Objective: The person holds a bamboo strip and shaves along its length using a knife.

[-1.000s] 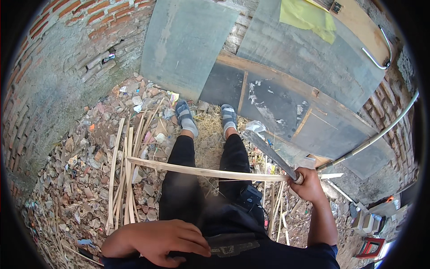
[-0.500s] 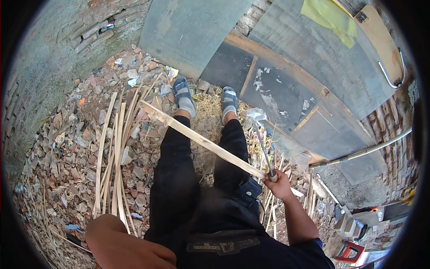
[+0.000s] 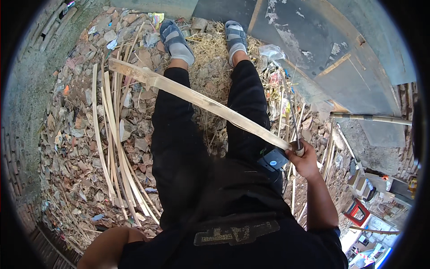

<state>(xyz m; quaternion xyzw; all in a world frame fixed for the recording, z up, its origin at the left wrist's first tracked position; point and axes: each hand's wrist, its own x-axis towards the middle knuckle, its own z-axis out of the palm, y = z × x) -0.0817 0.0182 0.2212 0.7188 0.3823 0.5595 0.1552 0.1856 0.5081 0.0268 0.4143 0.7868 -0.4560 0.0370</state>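
My right hand (image 3: 306, 160) is closed around the round handle of a knife (image 3: 294, 117), whose long, narrow dark blade points away from me. The same hand pinches the near end of a pale split bamboo strip (image 3: 224, 111). That strip slants across above my legs, its thicker, darker far end up to the left. Of my left side only the bent arm (image 3: 109, 247) shows at the lower left; the hand itself is out of sight.
Several long bamboo strips (image 3: 109, 134) lie on rubble at my left, and more lie at my right. Straw (image 3: 212, 49) covers the ground between my sandalled feet. Dark panels (image 3: 309, 40) stand beyond. A red stool (image 3: 357, 212) is at the lower right.
The view has shifted, so the panels sit higher in it. My left hand has dropped out of view at the lower left. My right hand keeps hold of the knife and bamboo strip.
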